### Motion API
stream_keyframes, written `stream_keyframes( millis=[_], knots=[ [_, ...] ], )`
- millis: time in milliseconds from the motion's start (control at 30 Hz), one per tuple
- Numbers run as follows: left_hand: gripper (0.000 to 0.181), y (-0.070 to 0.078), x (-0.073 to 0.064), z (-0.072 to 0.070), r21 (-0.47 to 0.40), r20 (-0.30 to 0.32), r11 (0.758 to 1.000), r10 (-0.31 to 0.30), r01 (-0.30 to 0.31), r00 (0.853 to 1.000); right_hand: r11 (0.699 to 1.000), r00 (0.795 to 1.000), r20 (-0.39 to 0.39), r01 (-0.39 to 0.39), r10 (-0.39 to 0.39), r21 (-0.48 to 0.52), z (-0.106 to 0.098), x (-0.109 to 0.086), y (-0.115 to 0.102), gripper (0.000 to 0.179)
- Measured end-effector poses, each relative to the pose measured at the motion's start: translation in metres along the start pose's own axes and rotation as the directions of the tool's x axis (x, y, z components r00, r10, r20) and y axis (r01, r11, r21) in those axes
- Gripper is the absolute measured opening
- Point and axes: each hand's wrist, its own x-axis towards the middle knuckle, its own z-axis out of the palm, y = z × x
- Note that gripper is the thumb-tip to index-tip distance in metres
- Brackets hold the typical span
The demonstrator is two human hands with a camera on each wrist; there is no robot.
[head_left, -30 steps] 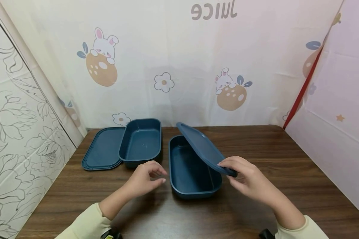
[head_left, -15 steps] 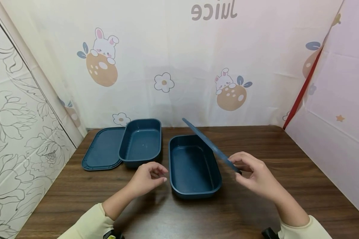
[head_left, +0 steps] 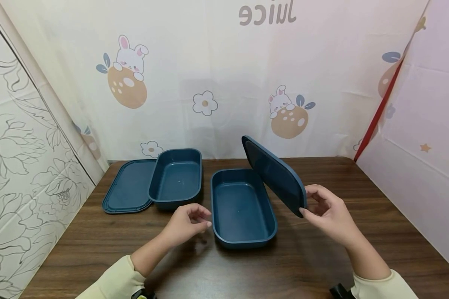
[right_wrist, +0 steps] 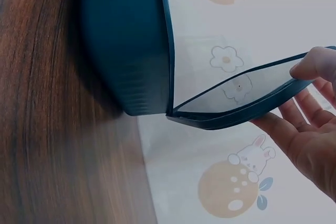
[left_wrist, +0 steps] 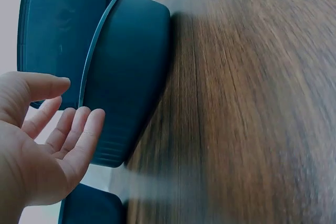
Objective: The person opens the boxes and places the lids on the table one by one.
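Note:
A deep blue rectangular food container (head_left: 243,211) stands uncovered on the table in front of me, its inside bare. My right hand (head_left: 331,214) pinches the near end of its matching lid (head_left: 275,174), thumb on one face and fingers on the other. The lid is raised and steeply tilted at the container's right side, underside facing left. In the right wrist view the lid (right_wrist: 252,103) seems to meet the container's rim at one corner. My left hand (head_left: 187,222) holds nothing; its loosely bent fingers are beside the container's left wall. Whether they touch it I cannot tell.
A second blue container (head_left: 177,178), also uncovered, stands at the back left. Another blue lid (head_left: 131,187) lies flat beside it, partly under its left edge. The brown wooden table (head_left: 359,199) ends at a printed curtain (head_left: 228,124) behind.
My right hand has moved right and slightly up with the lid, turning it from its upper face past edge-on to its underside. More of the container's inside shows. The left hand has barely shifted.

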Motion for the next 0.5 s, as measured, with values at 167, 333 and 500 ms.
stream_keyframes(
  millis=[167, 333, 500],
  knots=[
    [0.024, 0.0031, 0.0013, 0.0033, -0.133, -0.031, 0.988, -0.088, 0.083, 0.996, 0.999, 1.0, -0.014, -0.02, 0.021, 0.033, -0.0021, -0.0002, 0.0002, 0.046],
    [0.034, 0.0022, 0.004, 0.0067, -0.262, -0.011, 0.953, -0.163, 0.155, 0.987, 0.989, 1.0, -0.02, -0.012, 0.015, 0.15, -0.0032, -0.0004, 0.0022, 0.043],
    [0.048, 0.0023, 0.0061, 0.0099, -0.33, 0.018, 0.92, -0.217, 0.211, 0.976, 0.975, 1.0, -0.02, -0.007, 0.012, 0.221, -0.0046, -0.0013, 0.005, 0.042]
  ],
)
